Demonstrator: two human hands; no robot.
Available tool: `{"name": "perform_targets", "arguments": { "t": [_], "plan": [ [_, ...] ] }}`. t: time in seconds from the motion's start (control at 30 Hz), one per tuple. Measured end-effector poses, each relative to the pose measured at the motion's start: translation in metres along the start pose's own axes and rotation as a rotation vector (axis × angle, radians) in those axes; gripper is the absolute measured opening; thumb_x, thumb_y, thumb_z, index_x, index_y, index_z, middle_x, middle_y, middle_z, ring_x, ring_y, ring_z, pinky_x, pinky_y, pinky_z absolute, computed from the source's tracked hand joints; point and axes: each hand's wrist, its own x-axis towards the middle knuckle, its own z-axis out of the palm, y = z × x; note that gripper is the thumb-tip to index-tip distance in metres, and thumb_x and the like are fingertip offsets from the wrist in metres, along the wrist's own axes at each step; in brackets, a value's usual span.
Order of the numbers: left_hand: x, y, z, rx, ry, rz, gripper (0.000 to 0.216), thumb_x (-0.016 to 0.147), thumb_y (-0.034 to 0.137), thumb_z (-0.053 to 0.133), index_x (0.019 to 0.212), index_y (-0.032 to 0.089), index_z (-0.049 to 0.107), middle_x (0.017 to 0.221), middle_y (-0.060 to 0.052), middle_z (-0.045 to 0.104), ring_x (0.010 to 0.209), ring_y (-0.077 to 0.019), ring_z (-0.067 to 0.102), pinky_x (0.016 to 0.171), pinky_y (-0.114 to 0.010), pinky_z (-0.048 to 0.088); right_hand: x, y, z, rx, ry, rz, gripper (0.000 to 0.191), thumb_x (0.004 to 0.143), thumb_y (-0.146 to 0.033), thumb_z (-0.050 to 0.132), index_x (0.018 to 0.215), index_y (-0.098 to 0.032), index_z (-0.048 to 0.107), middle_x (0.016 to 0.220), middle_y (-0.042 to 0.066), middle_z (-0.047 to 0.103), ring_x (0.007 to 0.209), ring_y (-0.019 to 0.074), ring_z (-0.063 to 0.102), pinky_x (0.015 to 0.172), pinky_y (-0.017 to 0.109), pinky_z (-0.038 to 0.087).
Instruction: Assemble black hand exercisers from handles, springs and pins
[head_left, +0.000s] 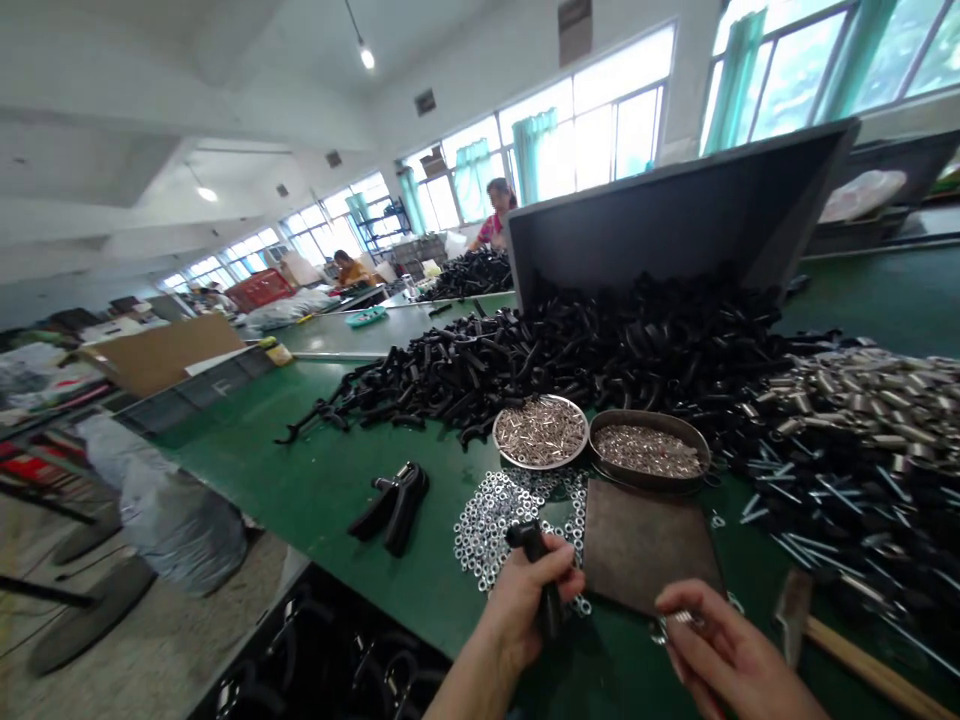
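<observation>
My left hand [521,600] is closed around a black plastic handle [531,540], held upright above the green table with its top end sticking out. In my right hand [716,645], fingers and thumb pinch a small shiny metal piece [660,630]; blur hides its exact kind. A flat metal plate [649,545] lies between and beyond my hands. Loose nuts [487,525] are scattered just past my left hand. Further left rests a black clamp-like assembly [394,505] with two spread handles and a metal pin.
Behind stand a round dish [541,462] of small pins and an oval tin [622,465] of tiny metal parts. A heap of black handles [450,375] spills from a grey bin [660,220]. At right lie metal sleeves [870,395], bolts [810,550] and a hammer [847,645].
</observation>
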Motion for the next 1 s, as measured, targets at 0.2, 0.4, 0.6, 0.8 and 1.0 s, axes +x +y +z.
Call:
{"name": "perform_targets", "arguments": {
  "t": [0.2,0.4,0.6,0.8,1.0],
  "plan": [
    [-0.019,-0.001,0.002,-0.049,-0.019,-0.045,0.032,0.054,0.013,0.082,0.08,0.01,0.063,0.072,-0.003,0.062,0.063,-0.01,0.062,0.065,-0.019,0.052,-0.005,-0.012,0.012,-0.041,-0.049,-0.042,0.05,0.069,-0.065,0.06,0.091,-0.021,0.051,0.056,-0.005,0.053,0.032,0.0045,0.037,0.033,0.018,0.025],
    [-0.034,-0.004,0.011,0.053,-0.07,0.009,0.03,0.055,0.015,0.081,0.081,0.011,0.066,0.067,-0.002,0.064,0.064,-0.0113,0.062,0.068,-0.022,0.05,-0.026,-0.036,0.031,-0.008,-0.015,-0.107,0.04,0.075,-0.053,0.062,0.093,-0.02,0.05,0.064,-0.004,0.054,0.04,0.0044,0.039,0.038,0.018,0.029],
    [-0.039,-0.013,0.02,0.256,-0.167,0.057,0.024,0.059,0.02,0.078,0.08,0.014,0.068,0.07,0.0,0.065,0.068,-0.0119,0.06,0.07,-0.024,0.047,-0.03,-0.039,0.032,0.0,0.012,-0.153,0.032,0.078,-0.047,0.061,0.09,-0.019,0.051,0.061,-0.006,0.05,0.04,0.004,0.038,0.038,0.018,0.027],
    [-0.033,-0.012,0.019,0.416,-0.28,0.151,0.016,0.064,0.022,0.075,0.077,0.016,0.069,0.073,0.001,0.065,0.073,-0.0128,0.058,0.074,-0.025,0.044,-0.02,-0.035,0.029,0.198,-0.007,-0.059,0.031,0.079,-0.046,0.06,0.09,-0.02,0.048,0.058,-0.007,0.05,0.038,0.0036,0.035,0.035,0.017,0.023],
    [-0.026,-0.011,0.012,0.445,-0.27,0.174,0.014,0.065,0.022,0.074,0.077,0.017,0.069,0.074,0.0,0.067,0.074,-0.0144,0.061,0.075,-0.026,0.046,-0.011,-0.034,0.02,0.122,0.005,-0.085,0.031,0.079,-0.042,0.062,0.092,-0.019,0.048,0.063,-0.005,0.054,0.042,0.004,0.039,0.037,0.016,0.027]
  ]
}}
